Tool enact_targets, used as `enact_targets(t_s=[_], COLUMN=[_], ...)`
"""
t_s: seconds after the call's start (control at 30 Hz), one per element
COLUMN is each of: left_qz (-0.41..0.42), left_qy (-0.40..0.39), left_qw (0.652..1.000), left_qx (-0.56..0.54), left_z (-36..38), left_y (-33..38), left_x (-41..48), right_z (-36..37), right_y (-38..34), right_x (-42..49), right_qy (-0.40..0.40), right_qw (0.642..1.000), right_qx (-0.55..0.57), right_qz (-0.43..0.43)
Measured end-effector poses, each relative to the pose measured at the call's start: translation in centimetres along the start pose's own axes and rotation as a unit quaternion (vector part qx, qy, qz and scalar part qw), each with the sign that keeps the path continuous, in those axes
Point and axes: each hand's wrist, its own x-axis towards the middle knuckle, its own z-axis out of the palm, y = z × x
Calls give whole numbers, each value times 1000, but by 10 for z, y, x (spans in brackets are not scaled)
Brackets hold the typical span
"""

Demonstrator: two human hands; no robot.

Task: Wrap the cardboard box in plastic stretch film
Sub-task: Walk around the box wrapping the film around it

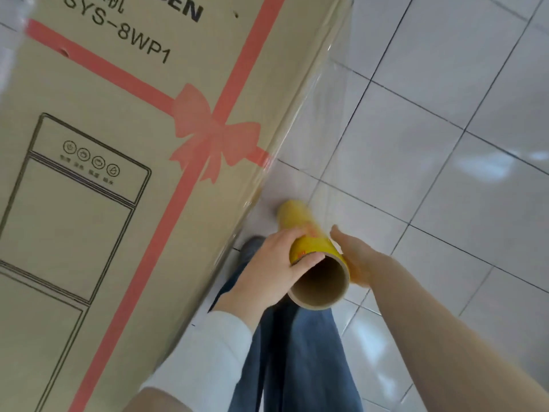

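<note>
The cardboard box (pixel 118 144) stands on end to the left of both hands, its printed face toward the person and its right-hand corner edge just beside the left hand (pixel 267 263). The left hand is therefore the nearer one; the right hand (pixel 356 257) lies on the far side of the film roll (pixel 309 233) from the box.

A clear sheet of stretch film (pixel 320 129) runs from the roll, ahead of the hands, to that corner edge and looks to lie over the printed face as well.

The roll's long axis points away from the person and down toward the tiled floor (pixel 445 144), roughly parallel to the corner edge, open core end nearest the camera.

Hands:
- Left: fingers curled round the roll's near end, thumb at the rim.
- Right: fingers straight, palm flat against the roll's right side, gripping nothing.

Judgement: the next pass calls for carrying the roll round the corner with the axis kept parallel to the edge.
</note>
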Motion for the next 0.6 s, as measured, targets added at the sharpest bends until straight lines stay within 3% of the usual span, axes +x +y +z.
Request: enact_targets(t_s=[0.1,0.2,0.33,0.5,0.6], left_qz=[-32,-79,-103,7,27], left_qy=[70,85,11,-111,-115], left_qw=[996,990,994,993,989], left_qx=[-38,-83,-25,37,89], left_z=[4,17,24,10,11], left_y=[-13,-29,-48,-31,-39], left_x=[-22,-45,-64,-39,-32], right_z=[9,28,39,46,43], right_y=[23,35,44,48,55], right_x=[-7,-8,-6,-8,0], right_qy=[-9,-11,-30,-88,-64], right_qw=[999,999,999,995,997], right_qx=[52,52,12,30,30], right_qz=[-15,-11,-9,-27,-23])
